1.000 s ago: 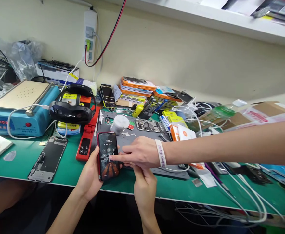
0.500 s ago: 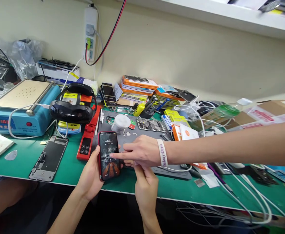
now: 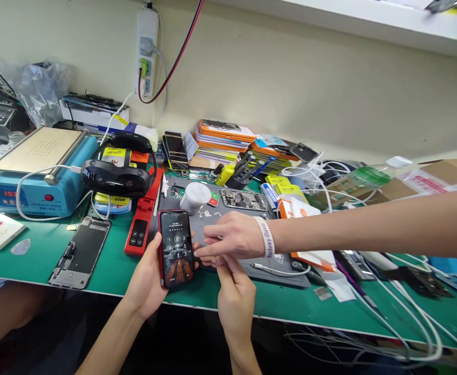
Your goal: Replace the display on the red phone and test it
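Note:
My left hand [image 3: 146, 284] grips a red smartphone [image 3: 176, 248] by its left edge, thumb against the side; the lit screen shows a passcode keypad. My right hand [image 3: 234, 298] sits just right of the phone with fingers curled, its fingertips hidden under another person's hand, so what it holds is unclear. That other person's hand [image 3: 228, 235], with a white wristband [image 3: 266, 237], reaches in from the right and hovers beside the phone's right edge.
A grey work mat [image 3: 283, 273] lies on the green bench with an opened phone body [image 3: 243, 199] and a white cup-like object [image 3: 195, 196]. A blue heating machine [image 3: 28, 174], a black headset [image 3: 114, 174], a red tool [image 3: 140, 229] and a bare screen [image 3: 80, 252] sit left. Cables sprawl right.
The other person's fingertip has pulled back to the right, off the phone's screen. My hands and the phone have hardly moved.

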Motion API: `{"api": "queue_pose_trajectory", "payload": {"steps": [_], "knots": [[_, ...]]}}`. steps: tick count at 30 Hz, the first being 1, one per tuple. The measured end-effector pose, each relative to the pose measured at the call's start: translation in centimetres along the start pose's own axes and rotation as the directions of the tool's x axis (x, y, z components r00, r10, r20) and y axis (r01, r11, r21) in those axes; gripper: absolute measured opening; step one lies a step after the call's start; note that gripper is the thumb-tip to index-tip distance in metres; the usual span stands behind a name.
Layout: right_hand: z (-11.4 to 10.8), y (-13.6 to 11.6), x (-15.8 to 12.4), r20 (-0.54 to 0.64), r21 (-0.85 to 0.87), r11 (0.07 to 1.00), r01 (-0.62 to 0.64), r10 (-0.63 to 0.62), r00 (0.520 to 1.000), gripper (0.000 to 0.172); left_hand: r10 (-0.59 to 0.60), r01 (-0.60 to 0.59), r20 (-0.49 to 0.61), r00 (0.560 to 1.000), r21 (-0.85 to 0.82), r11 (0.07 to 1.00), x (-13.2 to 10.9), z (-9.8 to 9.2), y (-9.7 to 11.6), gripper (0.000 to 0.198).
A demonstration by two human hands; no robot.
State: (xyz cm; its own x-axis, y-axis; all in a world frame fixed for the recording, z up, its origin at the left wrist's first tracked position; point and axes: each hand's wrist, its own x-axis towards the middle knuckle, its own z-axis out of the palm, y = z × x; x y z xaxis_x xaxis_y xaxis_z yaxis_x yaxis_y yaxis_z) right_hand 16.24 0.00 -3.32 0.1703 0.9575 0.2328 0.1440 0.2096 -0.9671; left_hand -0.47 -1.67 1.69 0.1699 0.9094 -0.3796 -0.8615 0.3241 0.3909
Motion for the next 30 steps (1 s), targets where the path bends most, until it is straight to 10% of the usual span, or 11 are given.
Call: {"api": "queue_pose_trajectory", "payload": {"steps": [30], "knots": [[-3.0,1.5,-4.5,-0.015,-0.153,0.911,0.384,-0.39,0.921,0.026,0.021,-0.019,-0.068,0.997,0.026,0.999,0.1,-0.2,0.0,0.062]]}}
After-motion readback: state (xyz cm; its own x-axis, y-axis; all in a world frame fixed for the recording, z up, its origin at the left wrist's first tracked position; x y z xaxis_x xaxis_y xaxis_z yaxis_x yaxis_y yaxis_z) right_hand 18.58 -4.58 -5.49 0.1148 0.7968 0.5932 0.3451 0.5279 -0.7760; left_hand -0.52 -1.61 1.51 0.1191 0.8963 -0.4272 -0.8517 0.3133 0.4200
